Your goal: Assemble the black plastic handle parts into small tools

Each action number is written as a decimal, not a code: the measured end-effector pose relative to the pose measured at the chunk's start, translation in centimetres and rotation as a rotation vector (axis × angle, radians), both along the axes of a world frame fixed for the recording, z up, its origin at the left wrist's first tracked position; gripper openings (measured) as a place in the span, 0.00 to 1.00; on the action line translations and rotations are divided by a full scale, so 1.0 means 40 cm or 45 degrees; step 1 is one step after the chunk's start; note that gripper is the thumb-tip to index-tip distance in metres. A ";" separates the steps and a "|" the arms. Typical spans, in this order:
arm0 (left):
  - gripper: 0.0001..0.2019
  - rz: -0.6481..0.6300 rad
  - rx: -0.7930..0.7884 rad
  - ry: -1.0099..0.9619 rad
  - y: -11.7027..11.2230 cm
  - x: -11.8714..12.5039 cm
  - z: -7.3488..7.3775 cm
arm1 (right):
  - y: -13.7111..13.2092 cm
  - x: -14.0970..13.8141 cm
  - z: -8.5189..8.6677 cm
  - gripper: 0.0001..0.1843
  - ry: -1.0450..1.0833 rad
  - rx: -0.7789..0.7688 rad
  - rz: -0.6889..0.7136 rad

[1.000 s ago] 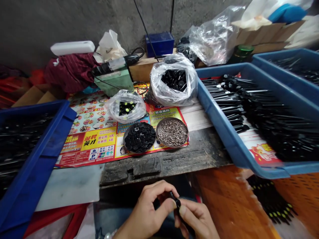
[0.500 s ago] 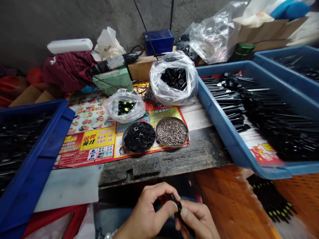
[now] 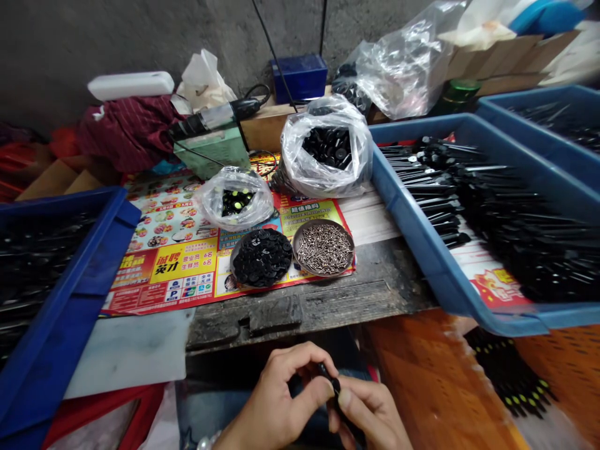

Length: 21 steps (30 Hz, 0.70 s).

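Observation:
My left hand (image 3: 281, 397) and my right hand (image 3: 370, 412) meet at the bottom middle, below the bench's front edge. Both pinch a small black part (image 3: 334, 384) between thumbs and fingertips; most of it is hidden by the fingers. On the bench above them sit a round dish of black caps (image 3: 262, 257) and a round dish of small metal screws (image 3: 323, 248).
A blue tray (image 3: 422, 250) of long black parts stands at the right, another blue tray (image 3: 60, 312) at the left. Two clear bags of black parts (image 3: 327, 147) (image 3: 235, 200) lie on a printed flyer (image 3: 169, 262). A green box, cloth and cardboard line the back wall.
Hardly anything has moved. My fingers have shifted slightly around the small black part and the view has drifted a little.

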<state>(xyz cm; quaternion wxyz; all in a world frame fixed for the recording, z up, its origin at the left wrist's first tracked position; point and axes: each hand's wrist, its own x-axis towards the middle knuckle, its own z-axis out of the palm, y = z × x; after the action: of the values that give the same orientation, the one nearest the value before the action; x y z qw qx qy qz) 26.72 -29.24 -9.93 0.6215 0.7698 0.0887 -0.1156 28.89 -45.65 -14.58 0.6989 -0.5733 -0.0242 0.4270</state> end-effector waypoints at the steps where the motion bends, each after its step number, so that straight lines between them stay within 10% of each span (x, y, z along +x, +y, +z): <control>1: 0.04 0.001 0.002 0.001 0.000 0.000 0.000 | 0.000 -0.001 -0.001 0.32 0.008 0.004 -0.005; 21: 0.04 0.000 0.009 -0.002 -0.003 0.000 -0.006 | -0.001 -0.002 -0.009 0.31 0.044 0.047 -0.033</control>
<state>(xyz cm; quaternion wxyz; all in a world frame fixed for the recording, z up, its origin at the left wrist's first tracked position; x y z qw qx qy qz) 26.70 -29.35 -10.17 0.6190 0.7719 0.0887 -0.1145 28.81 -45.70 -14.95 0.7150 -0.5532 -0.0126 0.4272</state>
